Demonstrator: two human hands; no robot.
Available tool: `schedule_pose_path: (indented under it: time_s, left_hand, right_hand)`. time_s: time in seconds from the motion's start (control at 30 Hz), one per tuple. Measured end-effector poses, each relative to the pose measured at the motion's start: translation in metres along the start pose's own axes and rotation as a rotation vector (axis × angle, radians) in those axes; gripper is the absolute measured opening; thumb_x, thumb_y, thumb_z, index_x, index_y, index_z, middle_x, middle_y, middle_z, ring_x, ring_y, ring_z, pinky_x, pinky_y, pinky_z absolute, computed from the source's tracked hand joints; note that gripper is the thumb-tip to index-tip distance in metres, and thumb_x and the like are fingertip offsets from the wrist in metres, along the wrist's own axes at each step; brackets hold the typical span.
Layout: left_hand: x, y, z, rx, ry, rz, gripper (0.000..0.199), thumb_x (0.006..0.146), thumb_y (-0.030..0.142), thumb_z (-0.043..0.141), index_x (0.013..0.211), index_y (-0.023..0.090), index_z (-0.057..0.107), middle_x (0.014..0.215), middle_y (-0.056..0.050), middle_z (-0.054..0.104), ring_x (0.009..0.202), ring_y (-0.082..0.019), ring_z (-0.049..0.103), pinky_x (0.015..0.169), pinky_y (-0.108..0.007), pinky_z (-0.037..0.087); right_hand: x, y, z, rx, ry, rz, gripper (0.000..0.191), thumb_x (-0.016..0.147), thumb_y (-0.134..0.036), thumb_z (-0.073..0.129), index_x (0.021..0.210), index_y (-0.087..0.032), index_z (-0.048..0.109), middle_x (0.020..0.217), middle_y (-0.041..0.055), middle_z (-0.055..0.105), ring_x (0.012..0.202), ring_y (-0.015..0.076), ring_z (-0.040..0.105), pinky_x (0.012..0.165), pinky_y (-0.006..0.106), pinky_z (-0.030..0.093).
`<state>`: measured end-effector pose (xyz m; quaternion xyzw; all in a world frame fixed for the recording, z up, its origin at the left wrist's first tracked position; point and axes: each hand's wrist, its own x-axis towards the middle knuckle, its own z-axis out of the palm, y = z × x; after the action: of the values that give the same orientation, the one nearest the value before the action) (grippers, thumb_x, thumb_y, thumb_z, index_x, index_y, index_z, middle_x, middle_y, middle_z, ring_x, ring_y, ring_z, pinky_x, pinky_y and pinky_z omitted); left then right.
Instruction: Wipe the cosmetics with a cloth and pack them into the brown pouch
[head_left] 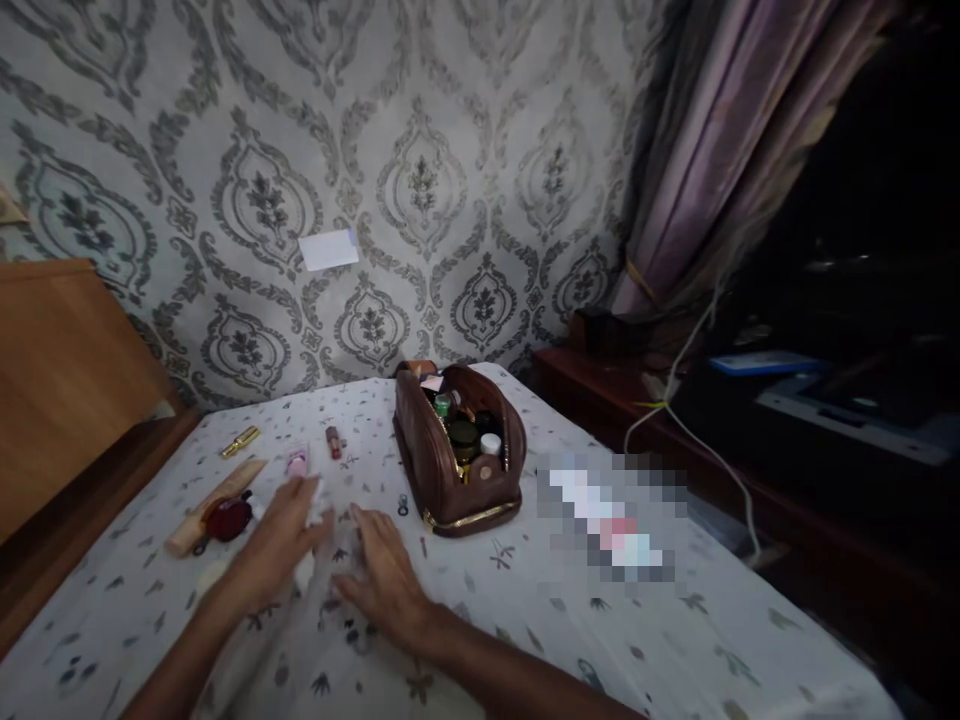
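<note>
Small gold tube (240, 440), tan stick (214, 507), dark red round case (229, 518) lie far left on white patterned bench (675, 640). Left hand (281, 535) flat, fingers spread, on white crumpled tissue (313, 520). Right hand (386, 575) beside it, fingers open, palm down. Brown leather cosmetic pouch (456, 455) open, jars inside, just right of hands.

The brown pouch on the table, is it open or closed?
Open: the brown pouch gapes at its top, with small jars and bottles visible inside.
</note>
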<state>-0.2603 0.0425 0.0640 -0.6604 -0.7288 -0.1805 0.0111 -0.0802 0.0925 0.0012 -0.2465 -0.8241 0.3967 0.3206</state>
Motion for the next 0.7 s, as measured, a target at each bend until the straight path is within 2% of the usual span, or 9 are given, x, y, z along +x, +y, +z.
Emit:
schedule_pose_path:
  time_s: [0.1,0.2,0.3,0.4,0.47,0.53,0.57,0.7]
  left_hand:
    - [-0.026,0.031,0.027,0.014,-0.009,0.037,0.031,0.089,0.028,0.043,0.118,0.018,0.051,0.111,-0.012,0.058,0.107,-0.028,0.055,0.089,-0.04,0.047]
    - [-0.036,0.043,0.044,0.115,0.066,0.061,0.03,0.09,0.026,0.046,0.117,0.015,0.051,0.108,-0.012,0.057,0.103,-0.029,0.054,0.088,-0.043,0.047]
    - [-0.034,0.045,0.048,0.237,0.112,0.093,0.037,0.09,0.027,0.049,0.124,0.013,0.048,0.108,-0.012,0.057,0.101,-0.029,0.053,0.085,-0.043,0.048]
    - [-0.028,0.048,0.042,0.345,0.074,0.068,0.022,0.092,0.028,0.046,0.106,0.015,0.056,0.097,-0.011,0.057,0.093,-0.029,0.054,0.08,-0.042,0.047]
    - [-0.023,0.051,0.036,0.359,0.019,0.069,0.02,0.094,0.03,0.043,0.096,0.016,0.057,0.094,-0.011,0.057,0.091,-0.028,0.054,0.08,-0.042,0.047]
    - [-0.016,0.054,0.031,0.331,-0.028,0.084,0.024,0.095,0.032,0.04,0.097,0.015,0.058,0.095,-0.012,0.058,0.093,-0.028,0.055,0.082,-0.042,0.046]
    - [-0.012,0.054,0.029,0.319,-0.05,0.063,0.026,0.096,0.031,0.038,0.099,0.015,0.058,0.096,-0.013,0.059,0.094,-0.028,0.055,0.084,-0.042,0.045]
    - [0.002,0.051,0.028,0.194,-0.152,-0.062,0.033,0.097,0.029,0.031,0.102,0.015,0.06,0.099,-0.014,0.063,0.097,-0.028,0.058,0.087,-0.041,0.043]
  right_hand:
    - [0.003,0.003,0.001,-0.136,-0.089,0.007,0.057,0.066,-0.02,0.071,0.12,-0.014,0.054,0.115,0.0127,0.059,0.109,0.0294,0.05,0.097,0.045,0.04]
    - [0.005,0.006,0.005,-0.179,-0.074,0.015,0.037,0.067,-0.018,0.067,0.102,-0.016,0.059,0.103,0.01,0.062,0.099,0.0269,0.053,0.09,0.04,0.042]
    - [0.01,0.011,0.006,-0.19,-0.026,-0.006,0.025,0.068,-0.013,0.06,0.093,-0.018,0.058,0.095,0.0076,0.063,0.092,0.0241,0.054,0.086,0.036,0.042]
    - [0.015,0.014,0.006,-0.2,-0.015,-0.009,0.017,0.066,-0.012,0.058,0.082,-0.019,0.056,0.084,0.0052,0.063,0.084,0.0222,0.055,0.082,0.034,0.042]
    - [0.017,0.015,0.005,-0.186,-0.011,0.003,0.015,0.066,-0.014,0.059,0.079,-0.019,0.054,0.08,0.0038,0.062,0.081,0.0216,0.054,0.079,0.033,0.043]
    - [0.018,0.014,0.005,-0.149,0.01,0.026,0.019,0.067,-0.017,0.061,0.086,-0.02,0.055,0.084,0.0042,0.063,0.083,0.0221,0.056,0.08,0.034,0.044]
    - [0.018,0.014,0.005,-0.118,0.026,0.04,0.027,0.068,-0.02,0.062,0.095,-0.019,0.055,0.089,0.0054,0.064,0.087,0.023,0.057,0.081,0.035,0.045]
    - [0.015,0.012,0.004,0.001,0.029,0.074,0.075,0.064,-0.024,0.071,0.131,-0.015,0.039,0.118,0.0139,0.061,0.108,0.0276,0.057,0.093,0.041,0.045]
